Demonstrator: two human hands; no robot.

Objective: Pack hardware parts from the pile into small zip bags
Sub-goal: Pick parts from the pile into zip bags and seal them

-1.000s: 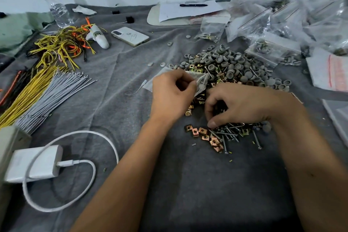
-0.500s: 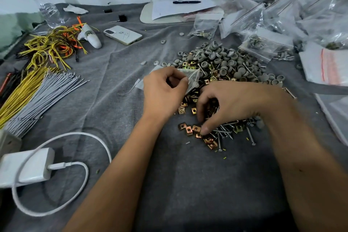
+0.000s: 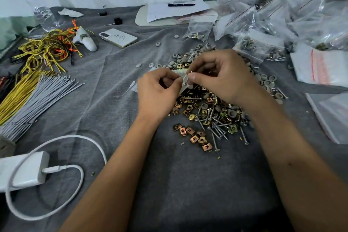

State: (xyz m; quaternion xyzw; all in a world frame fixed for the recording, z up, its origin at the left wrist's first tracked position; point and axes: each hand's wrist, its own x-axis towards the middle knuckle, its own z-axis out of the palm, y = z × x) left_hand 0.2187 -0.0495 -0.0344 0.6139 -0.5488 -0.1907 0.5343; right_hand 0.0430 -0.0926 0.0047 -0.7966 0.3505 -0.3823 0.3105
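Observation:
A pile of hardware (image 3: pixel 211 111) lies mid-table on the grey cloth: brass square clip nuts, long screws and grey rubber rings. My left hand (image 3: pixel 158 94) pinches a small clear zip bag (image 3: pixel 179 78) at its mouth, just left of the pile. My right hand (image 3: pixel 224 77) is raised over the pile with thumb and forefinger pinching a small part (image 3: pixel 188 79) at the bag's opening. The part is mostly hidden by my fingers and the bag.
Filled zip bags (image 3: pixel 263 30) heap at the back right, and empty bags (image 3: pixel 320 66) lie at the right. A phone (image 3: pixel 118 37), wire bundles (image 3: pixel 37 88), a water bottle (image 3: pixel 37 7) and a white charger with cable (image 3: pixel 24 169) sit on the left. Papers with a pen (image 3: pixel 178 8) lie at the back.
My right hand has lifted off the pile and moved up and left to the bag's mouth, pinching a small part. My left hand still holds the bag.

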